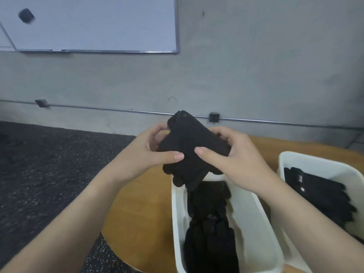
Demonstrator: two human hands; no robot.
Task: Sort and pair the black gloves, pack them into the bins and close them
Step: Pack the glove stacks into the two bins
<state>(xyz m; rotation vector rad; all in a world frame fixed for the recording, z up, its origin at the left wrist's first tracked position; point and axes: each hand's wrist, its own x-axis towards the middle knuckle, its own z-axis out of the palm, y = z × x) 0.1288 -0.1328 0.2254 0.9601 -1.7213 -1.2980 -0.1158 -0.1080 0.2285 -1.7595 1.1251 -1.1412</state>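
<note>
A: Can we read any writing here?

B: No. We see small white tags on the gloves in the bin at the right edge of the frame, but they are too small and blurred to read.

A: And the bins themselves?

B: We have two white bins standing side by side on a wooden table in the lower right. The nearer bin, lower centre, holds a dark heap of black gloves lying along its length. The right one holds more black gloves laid flat, fingers pointing to the lower right.

A: What are we holding?

B: A bundle of black gloves at the centre of the frame, raised above the far end of the nearer bin, with its fingers hanging down toward the rim. Our left hand grasps it from the left, thumb pressed on top. Our right hand grasps it from the right, thumb on the front, fingers curled over the far edge.

A: Behind that?

B: A grey wall, with a whiteboard at the upper left.
</note>
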